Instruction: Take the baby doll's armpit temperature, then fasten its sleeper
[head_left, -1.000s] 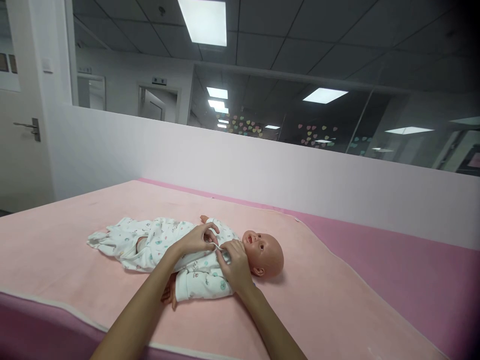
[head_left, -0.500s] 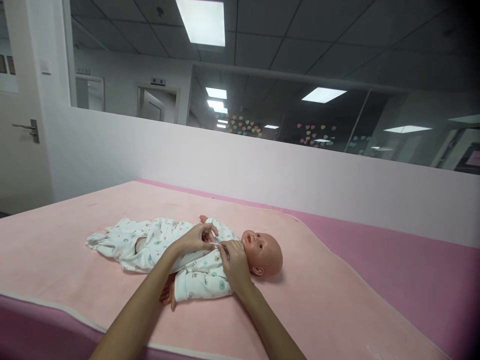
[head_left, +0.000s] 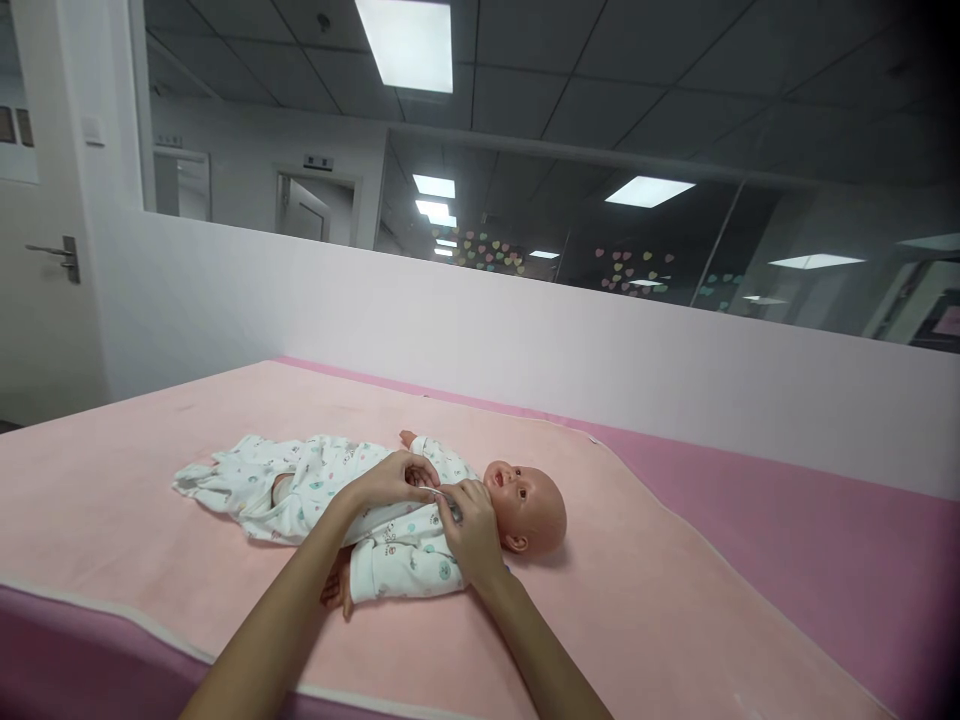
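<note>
White romper (head_left: 390,545) pinched between fingers (head_left: 442,497).

Hidden from my view: the doll's chest (head_left: 420,505), under my left hand (head_left: 390,480) and right hand (head_left: 471,530). I cannot tell what my fingertips (head_left: 442,497) pinch, too small. Both forearms cut off at bottom edge. Romper print (head_left: 315,480) too small to read.

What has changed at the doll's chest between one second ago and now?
Little. The left hand and right hand have drawn closer together at the neck of the white romper, where they pinch the fabric as before. The doll and the pink blanket stayed as they were.
</note>
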